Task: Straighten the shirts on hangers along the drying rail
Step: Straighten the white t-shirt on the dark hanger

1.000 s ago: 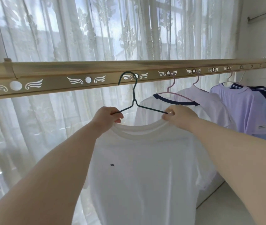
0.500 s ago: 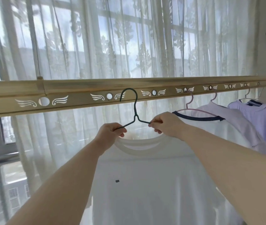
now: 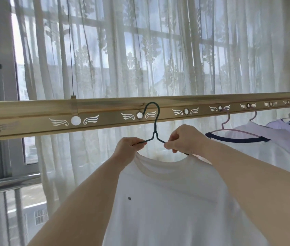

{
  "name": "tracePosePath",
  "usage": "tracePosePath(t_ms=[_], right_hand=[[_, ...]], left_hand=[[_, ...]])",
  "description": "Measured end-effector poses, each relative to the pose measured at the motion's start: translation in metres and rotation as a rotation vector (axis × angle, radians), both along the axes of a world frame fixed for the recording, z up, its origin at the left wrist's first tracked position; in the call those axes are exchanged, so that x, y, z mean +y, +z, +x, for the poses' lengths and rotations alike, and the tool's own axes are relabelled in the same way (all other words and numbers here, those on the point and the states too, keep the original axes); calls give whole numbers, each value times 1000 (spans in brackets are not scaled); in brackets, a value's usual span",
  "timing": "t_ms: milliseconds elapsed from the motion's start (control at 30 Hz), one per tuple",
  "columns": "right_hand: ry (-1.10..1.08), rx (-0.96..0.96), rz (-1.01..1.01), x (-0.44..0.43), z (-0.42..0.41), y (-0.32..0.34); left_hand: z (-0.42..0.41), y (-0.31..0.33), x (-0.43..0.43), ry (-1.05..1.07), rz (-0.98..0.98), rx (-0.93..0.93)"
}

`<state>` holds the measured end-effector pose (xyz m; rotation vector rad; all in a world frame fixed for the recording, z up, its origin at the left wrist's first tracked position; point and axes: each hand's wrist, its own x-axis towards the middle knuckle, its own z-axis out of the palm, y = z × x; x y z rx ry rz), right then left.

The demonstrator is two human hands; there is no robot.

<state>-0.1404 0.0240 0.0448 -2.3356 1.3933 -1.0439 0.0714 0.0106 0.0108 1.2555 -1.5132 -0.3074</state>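
Across the middle of the frame runs a gold drying rail (image 3: 105, 112), pierced with round holes flanked by wing-shaped cutouts. From one of those holes, just left of centre, hangs a dark wire hanger (image 3: 155, 128), its hook passing through the hole and curving over the front of the rail. On it hangs a white T-shirt (image 3: 167, 201), which fills the lower centre of the frame, its neckline sagging just below the hanger's shoulders.

Both hands are raised to the hanger, one on either side of its twisted neck. The left hand (image 3: 129, 147) has its grip pinched on the left shoulder wire, right above the shirt's collar edge. The right hand (image 3: 185, 139) has its grip pinched on the right shoulder wire, fingers curled, with the wire emerging below the palm and running into the shirt's neckline.

Toward the right of the frame, a pink hanger (image 3: 229, 128) carries a white shirt with a navy collar (image 3: 236, 138), and further shirts hang beyond it near the right edge. Sheer lace curtains (image 3: 158, 59) cover the window behind.
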Motion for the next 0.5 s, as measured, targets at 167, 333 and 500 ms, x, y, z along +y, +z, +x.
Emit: tracePosePath(t_ms=[167,333,500], right_hand=[[-20,-59,-5,-2,18,-2],[-33,-11,-9,-3,37,-4],[-81,-26,5,-10,48,-7]], left_hand=[[15,4,-13,-28,-4,11],[30,1,-27,-73,26,5],[40,2,-44,-114,33,-13]])
